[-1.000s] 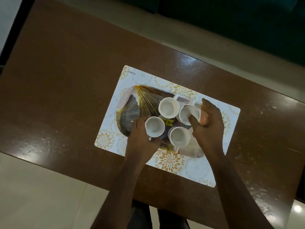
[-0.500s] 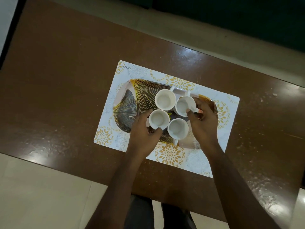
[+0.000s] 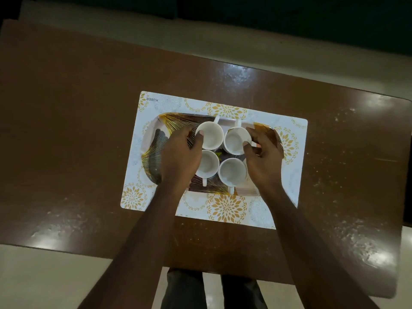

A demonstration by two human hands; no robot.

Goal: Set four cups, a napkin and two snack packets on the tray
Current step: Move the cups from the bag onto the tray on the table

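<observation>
Four white cups stand clustered on a tray [image 3: 153, 152] patterned in gold and dark. My left hand [image 3: 178, 152] grips the far-left cup [image 3: 210, 136], thumb on its rim. My right hand [image 3: 263, 157] grips the far-right cup [image 3: 236, 141], thumb on the rim and fingers round its far side. The near-left cup [image 3: 207, 163] and near-right cup [image 3: 231, 171] stand free, handles toward me. A dark snack packet [image 3: 219, 155] with a yellow label shows between the cups. A pale napkin [image 3: 227, 122] peeks out behind the far cups.
The tray lies on a white placemat [image 3: 225, 208] with gold flower prints, on a glossy brown table [image 3: 78, 130]. The table's near edge is just past my forearms, with pale floor [image 3: 44, 275] below. My legs [image 3: 185, 291] show under the edge.
My left hand left the near-left cup and moved up to the far-left cup. My right hand stays on the far-right cup. The cups now sit closer together.
</observation>
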